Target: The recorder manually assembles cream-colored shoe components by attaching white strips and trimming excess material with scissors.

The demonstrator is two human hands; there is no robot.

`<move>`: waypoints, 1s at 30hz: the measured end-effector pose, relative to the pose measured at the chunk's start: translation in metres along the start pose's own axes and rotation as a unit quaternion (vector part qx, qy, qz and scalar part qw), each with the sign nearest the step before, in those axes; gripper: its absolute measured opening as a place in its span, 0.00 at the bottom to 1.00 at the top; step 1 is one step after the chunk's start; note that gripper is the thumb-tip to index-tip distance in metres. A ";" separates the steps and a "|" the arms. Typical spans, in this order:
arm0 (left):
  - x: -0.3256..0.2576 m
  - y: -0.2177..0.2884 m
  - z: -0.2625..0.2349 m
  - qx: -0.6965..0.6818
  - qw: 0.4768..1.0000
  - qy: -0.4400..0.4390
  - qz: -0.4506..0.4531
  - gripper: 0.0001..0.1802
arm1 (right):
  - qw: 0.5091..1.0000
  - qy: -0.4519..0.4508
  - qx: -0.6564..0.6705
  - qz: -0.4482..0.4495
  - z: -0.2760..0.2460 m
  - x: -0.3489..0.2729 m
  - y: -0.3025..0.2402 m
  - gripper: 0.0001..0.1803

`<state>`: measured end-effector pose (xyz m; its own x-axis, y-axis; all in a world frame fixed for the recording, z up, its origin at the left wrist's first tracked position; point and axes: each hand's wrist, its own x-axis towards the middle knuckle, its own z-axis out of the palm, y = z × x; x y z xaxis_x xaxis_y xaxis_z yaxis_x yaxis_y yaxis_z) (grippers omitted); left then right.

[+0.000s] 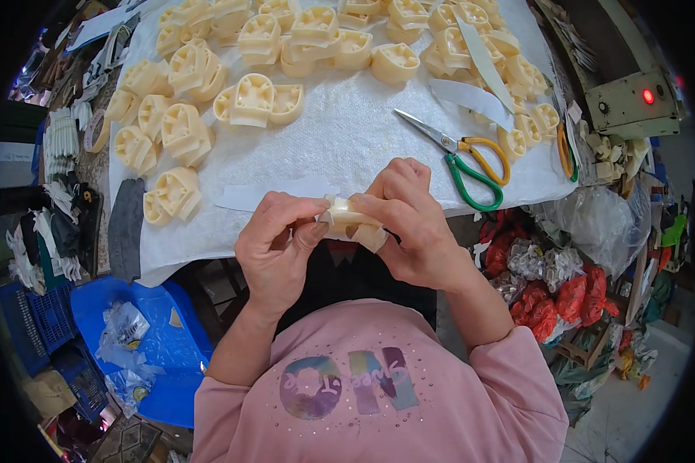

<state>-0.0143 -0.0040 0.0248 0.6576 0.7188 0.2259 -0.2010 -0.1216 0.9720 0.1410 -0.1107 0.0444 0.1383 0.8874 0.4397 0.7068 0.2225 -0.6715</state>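
Observation:
Close to my body, at the near edge of the table, both hands meet on a cream moulded plastic part (346,218). My right hand (413,224) is closed around its right side, the thumb lying along the top. A pale flap (369,236) sticks out below it by the right fingers. With thumb and forefinger, my left hand (279,239) pinches the left end, where a small whitish strip shows; the fingertips partly hide it. Behind the left hand lies a flat white strip (266,193). Scissors (449,147) with yellow and green handles rest to the right, blades slightly apart.
Many similar cream parts (255,100) lie, partly stacked, across the far and left of the white-covered table (347,127). White curved strips (475,100) sit at right, a dark grey strip (126,231) at left. Below are a blue chair (181,309) and red plastic bags (571,297).

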 end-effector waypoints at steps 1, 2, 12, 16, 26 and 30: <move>0.003 0.000 0.000 0.071 0.996 -0.011 0.048 0.08 | 1.000 0.001 -0.001 -0.001 -0.001 0.000 0.001 0.25; 0.003 0.001 0.000 0.072 0.996 -0.011 0.048 0.08 | 1.000 -0.006 0.002 -0.001 -0.002 0.000 0.001 0.25; 0.000 -0.004 0.007 0.184 0.966 -0.026 0.179 0.11 | 0.996 -0.075 0.040 -0.002 -0.004 0.000 -0.001 0.24; -0.006 -0.007 0.004 0.151 0.981 -0.034 0.119 0.12 | 0.993 -0.117 0.028 0.001 -0.005 -0.001 -0.002 0.23; 0.003 -0.005 -0.017 0.253 0.938 0.032 0.236 0.14 | 0.999 0.033 -0.031 -0.021 -0.013 0.011 -0.019 0.16; 0.002 0.003 -0.017 0.220 0.941 0.050 0.252 0.19 | 0.977 0.103 0.139 0.124 0.001 -0.018 -0.012 0.14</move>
<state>-0.0258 0.0082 0.0273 0.4835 0.5510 0.6802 -0.1347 -0.7209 0.6798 0.1290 -0.1289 0.0442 0.4389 0.8338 0.3347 0.4228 0.1370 -0.8958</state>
